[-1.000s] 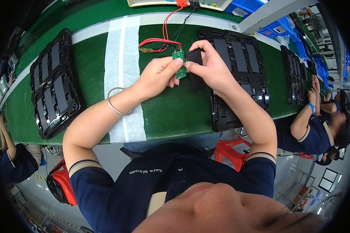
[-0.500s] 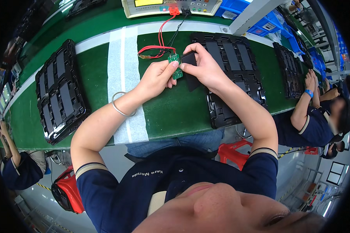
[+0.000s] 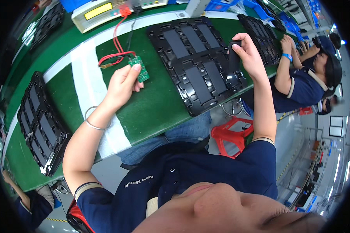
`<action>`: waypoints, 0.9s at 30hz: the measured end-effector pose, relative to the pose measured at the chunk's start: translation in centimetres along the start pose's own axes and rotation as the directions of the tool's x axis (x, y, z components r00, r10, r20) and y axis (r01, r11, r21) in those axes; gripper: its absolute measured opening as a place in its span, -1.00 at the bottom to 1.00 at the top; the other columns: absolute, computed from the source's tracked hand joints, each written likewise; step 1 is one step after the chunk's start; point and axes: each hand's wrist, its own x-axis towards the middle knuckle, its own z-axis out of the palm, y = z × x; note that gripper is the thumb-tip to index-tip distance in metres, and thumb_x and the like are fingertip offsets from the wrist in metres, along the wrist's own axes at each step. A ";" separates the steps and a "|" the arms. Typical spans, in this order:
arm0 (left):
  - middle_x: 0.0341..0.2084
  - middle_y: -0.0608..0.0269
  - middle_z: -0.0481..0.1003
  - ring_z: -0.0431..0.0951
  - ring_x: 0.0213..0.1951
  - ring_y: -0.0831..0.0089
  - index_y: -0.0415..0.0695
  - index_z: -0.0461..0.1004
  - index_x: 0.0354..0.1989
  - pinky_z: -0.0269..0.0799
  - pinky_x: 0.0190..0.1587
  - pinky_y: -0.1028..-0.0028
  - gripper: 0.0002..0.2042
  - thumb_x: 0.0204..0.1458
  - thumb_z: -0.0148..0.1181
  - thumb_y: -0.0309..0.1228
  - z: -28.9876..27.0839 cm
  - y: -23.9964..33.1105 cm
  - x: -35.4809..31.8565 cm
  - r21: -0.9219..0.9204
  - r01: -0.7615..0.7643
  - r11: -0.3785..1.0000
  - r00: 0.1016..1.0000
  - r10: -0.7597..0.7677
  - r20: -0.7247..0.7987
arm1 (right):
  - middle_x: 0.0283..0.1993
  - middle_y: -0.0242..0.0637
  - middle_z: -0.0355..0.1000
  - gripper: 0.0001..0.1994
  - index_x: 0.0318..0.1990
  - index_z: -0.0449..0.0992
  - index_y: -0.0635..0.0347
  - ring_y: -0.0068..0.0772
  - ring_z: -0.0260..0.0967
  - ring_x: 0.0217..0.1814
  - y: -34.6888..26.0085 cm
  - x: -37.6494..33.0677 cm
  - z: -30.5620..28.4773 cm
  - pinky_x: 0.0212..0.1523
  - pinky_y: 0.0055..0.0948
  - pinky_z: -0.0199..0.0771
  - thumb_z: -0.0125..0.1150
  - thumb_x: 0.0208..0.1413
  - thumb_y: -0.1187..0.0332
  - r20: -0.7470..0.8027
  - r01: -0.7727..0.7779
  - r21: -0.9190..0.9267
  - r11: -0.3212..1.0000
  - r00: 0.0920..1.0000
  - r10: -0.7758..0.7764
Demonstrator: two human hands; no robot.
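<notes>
A small green circuit board (image 3: pixel 143 74) is pinched between the thumb and fingers of my left hand (image 3: pixel 121 86). Red and black wires (image 3: pixel 116 39) reach its top end from a bench meter. My right hand (image 3: pixel 251 58) grips a flat black rectangular slab (image 3: pixel 234 62) by its upper end, thumb on its face. That slab hangs over the right end of a black moulded tray (image 3: pixel 181 61), where an unfilled pocket shows beneath it. Several similar dark slabs lie in the tray's other pockets. Whether the slab touches the tray I cannot tell.
The bench meter (image 3: pixel 80 20), with a lit yellow display, stands at the back. Another loaded tray (image 3: pixel 62 134) lies at the left, and more trays (image 3: pixel 243 21) lie at the far right. A co-worker's hands (image 3: pixel 287 44) are beyond my right hand. A red stool (image 3: pixel 225 134) stands below the table edge.
My right hand has carried the black slab away from the circuit board, rightward to over the tray. My left hand still holds the board. The whole view has turned to the right.
</notes>
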 end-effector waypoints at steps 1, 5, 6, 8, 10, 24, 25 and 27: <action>-0.73 0.37 0.37 0.31 -0.69 0.71 -0.17 0.32 -0.60 0.22 -0.61 0.69 -0.66 0.13 -0.18 -0.21 -0.1 0.1 0.0 0.020 -0.008 1.000 1.000 0.008 -0.004 | -0.39 -0.40 0.28 -0.84 -0.18 0.20 0.19 -0.62 0.25 -0.33 0.6 -0.3 -0.4 -0.28 -0.64 0.26 -0.07 0.07 0.52 -0.006 -0.021 0.006 1.000 1.000 0.021; -0.74 0.38 0.37 0.29 -0.69 0.72 -0.16 0.32 -0.59 0.20 -0.61 0.71 -0.66 0.13 -0.18 -0.21 -0.2 -0.1 -0.1 0.017 -0.003 1.000 1.000 0.003 0.006 | -0.37 -0.43 0.27 -0.84 -0.20 0.23 0.19 -0.66 0.23 -0.32 1.9 -1.9 -0.4 -0.26 -0.67 0.23 -0.05 0.04 0.55 0.021 -0.115 0.101 0.988 0.993 0.113; -0.74 0.38 0.36 0.29 -0.69 0.72 -0.16 0.32 -0.59 0.19 -0.61 0.71 -0.66 0.13 -0.18 -0.21 -0.2 -0.1 -0.2 0.013 0.005 1.000 1.000 -0.005 0.000 | -0.34 -0.44 0.29 -0.84 -0.20 0.26 0.21 -0.66 0.24 -0.29 2.8 -2.0 -0.7 -0.22 -0.69 0.23 -0.04 0.03 0.55 0.062 -0.109 0.058 0.992 0.993 0.105; -0.74 0.38 0.36 0.29 -0.69 0.72 -0.16 0.32 -0.57 0.19 -0.61 0.71 -0.67 0.13 -0.18 -0.21 -0.3 -0.1 -0.3 0.003 0.024 1.000 1.000 -0.024 -0.014 | -0.23 -0.37 0.29 -0.77 -0.16 0.33 0.16 -0.55 0.21 -0.11 3.0 -2.0 -0.4 -0.08 -0.55 0.20 0.05 -0.04 0.51 0.093 0.003 -0.134 0.991 0.996 0.010; -0.74 0.38 0.36 0.29 -0.69 0.72 -0.16 0.32 -0.57 0.19 -0.61 0.71 -0.67 0.13 -0.18 -0.22 -0.2 -0.2 -0.2 -0.010 0.009 1.000 1.000 -0.009 -0.007 | -0.18 -0.33 0.27 -0.77 -0.18 0.39 0.13 -0.43 0.15 -0.01 3.0 -1.9 -0.2 0.01 -0.45 0.14 0.09 -0.07 0.44 0.077 0.149 -0.472 0.869 0.989 -0.128; -0.74 0.38 0.37 0.31 -0.69 0.71 -0.16 0.32 -0.58 0.22 -0.61 0.70 -0.68 0.13 -0.17 -0.23 -0.2 0.0 -0.2 0.017 0.005 1.000 1.000 -0.005 0.005 | -0.34 -0.30 0.27 -0.77 -0.44 0.45 0.18 -0.25 0.08 -0.18 3.1 0.2 5.4 -0.10 -0.37 0.09 0.09 -0.05 0.19 0.097 0.289 -0.568 0.771 0.953 -0.286; -0.74 0.38 0.37 0.31 -0.69 0.71 -0.16 0.32 -0.59 0.22 -0.61 0.70 -0.67 0.13 -0.16 -0.23 -0.2 0.1 -0.2 0.017 0.012 1.000 1.000 -0.012 0.004 | -0.37 -0.34 0.28 -0.78 -0.48 0.39 0.21 -0.40 0.15 -0.26 3.3 0.6 4.9 -0.19 -0.47 0.16 0.08 -0.03 0.22 0.113 0.281 -0.498 0.820 0.959 -0.260; -0.74 0.37 0.37 0.31 -0.69 0.71 -0.17 0.32 -0.60 0.23 -0.60 0.69 -0.67 0.12 -0.15 -0.22 -0.3 0.1 -0.3 0.019 0.017 1.000 1.000 -0.018 0.005 | -0.40 -0.44 0.28 -0.80 -0.51 0.32 0.20 -0.60 0.18 -0.32 3.0 0.4 3.7 -0.30 -0.58 0.18 0.09 -0.02 0.27 0.185 -0.031 -0.121 0.992 0.981 0.053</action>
